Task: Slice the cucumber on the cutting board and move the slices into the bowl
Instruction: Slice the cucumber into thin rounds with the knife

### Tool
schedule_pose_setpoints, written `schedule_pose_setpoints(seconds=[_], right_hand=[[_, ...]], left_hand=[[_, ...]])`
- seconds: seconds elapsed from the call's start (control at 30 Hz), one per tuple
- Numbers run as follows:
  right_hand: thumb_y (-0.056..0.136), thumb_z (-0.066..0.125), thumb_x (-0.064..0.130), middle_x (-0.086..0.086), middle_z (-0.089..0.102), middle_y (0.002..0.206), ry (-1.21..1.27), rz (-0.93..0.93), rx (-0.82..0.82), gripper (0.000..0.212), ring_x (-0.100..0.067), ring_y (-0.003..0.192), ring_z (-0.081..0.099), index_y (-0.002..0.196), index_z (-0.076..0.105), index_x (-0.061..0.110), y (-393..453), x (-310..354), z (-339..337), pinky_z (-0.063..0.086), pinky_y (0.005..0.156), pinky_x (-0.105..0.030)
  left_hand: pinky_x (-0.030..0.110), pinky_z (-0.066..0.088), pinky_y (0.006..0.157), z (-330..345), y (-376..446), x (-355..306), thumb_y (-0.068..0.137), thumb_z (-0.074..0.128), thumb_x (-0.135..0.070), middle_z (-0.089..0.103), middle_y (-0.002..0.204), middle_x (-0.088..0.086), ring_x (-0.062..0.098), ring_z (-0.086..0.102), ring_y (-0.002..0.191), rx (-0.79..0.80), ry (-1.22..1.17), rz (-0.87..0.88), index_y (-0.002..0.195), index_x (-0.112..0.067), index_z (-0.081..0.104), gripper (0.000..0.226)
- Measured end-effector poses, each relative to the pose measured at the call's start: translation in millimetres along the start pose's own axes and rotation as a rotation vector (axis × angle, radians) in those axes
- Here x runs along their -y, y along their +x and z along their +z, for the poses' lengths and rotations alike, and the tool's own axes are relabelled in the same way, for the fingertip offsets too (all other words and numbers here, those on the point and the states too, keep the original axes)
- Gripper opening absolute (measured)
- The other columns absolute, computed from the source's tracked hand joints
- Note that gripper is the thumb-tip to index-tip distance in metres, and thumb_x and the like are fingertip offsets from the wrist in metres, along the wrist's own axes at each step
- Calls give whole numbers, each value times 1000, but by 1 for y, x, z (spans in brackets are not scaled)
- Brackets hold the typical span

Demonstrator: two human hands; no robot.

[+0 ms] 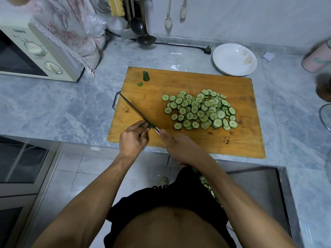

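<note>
Wooden cutting board (pixel 179 140) on marble tabletop (pixel 62 108), heaped with cucumber slices (pixel 200 110). Left hand (pixel 131 138) pinching cucumber stub (pixel 146 125); right hand (pixel 180 149) gripping knife (pixel 136 111). White bowl (pixel 234 59) beyond, microwave (pixel 34 54) left.

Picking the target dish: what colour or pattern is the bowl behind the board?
White bowl with a faint pinkish flower print, seen in the head view.
</note>
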State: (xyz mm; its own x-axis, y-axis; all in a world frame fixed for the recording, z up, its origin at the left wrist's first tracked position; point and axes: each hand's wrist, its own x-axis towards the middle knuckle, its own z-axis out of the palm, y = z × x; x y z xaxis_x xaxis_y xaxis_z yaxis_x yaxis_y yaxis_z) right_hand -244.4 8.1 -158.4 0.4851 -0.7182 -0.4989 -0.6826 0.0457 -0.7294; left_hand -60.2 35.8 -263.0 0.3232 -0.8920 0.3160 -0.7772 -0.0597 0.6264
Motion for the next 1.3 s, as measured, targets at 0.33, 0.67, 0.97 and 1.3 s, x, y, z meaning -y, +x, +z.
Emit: schedule_pose_setpoints(seconds=[0.33, 0.67, 0.97, 1.3], right_hand=[[102, 23, 60, -5, 43, 50, 5, -17, -45, 67, -20, 47, 47, 56, 39, 13, 20, 2, 19, 40, 50, -31], [97, 25, 67, -1, 45, 47, -4, -7, -124, 71, -9, 37, 43, 54, 43, 15, 26, -19, -4, 38, 50, -25], [97, 25, 66, -8, 49, 56, 18, -29, -165, 70, -14, 42, 45, 64, 50, 10, 12, -21, -26, 38, 53, -27], [94, 26, 70, -12, 49, 59, 64, -54, -79, 71, -19, 46, 48, 70, 54, 9, 4, -10, -15, 38, 42, -21]], left_hand=[[25, 54, 74, 6, -3, 6, 83, 59, -12, 73, 109, 4, 22, 70, 91, -1, 5, 49, 94, -6, 78, 23], [26, 55, 72, 5, -3, 4, 82, 70, -15, 74, 107, 1, 20, 71, 92, -44, 16, 6, 97, -13, 79, 18], [26, 51, 58, 1, -3, 0, 79, 73, -11, 66, 106, -2, 14, 61, 77, -40, 31, 3, 97, -14, 78, 19], [24, 50, 69, 0, 6, -3, 81, 74, -8, 69, 103, 3, 13, 59, 87, 1, 5, -18, 101, -9, 74, 19]])
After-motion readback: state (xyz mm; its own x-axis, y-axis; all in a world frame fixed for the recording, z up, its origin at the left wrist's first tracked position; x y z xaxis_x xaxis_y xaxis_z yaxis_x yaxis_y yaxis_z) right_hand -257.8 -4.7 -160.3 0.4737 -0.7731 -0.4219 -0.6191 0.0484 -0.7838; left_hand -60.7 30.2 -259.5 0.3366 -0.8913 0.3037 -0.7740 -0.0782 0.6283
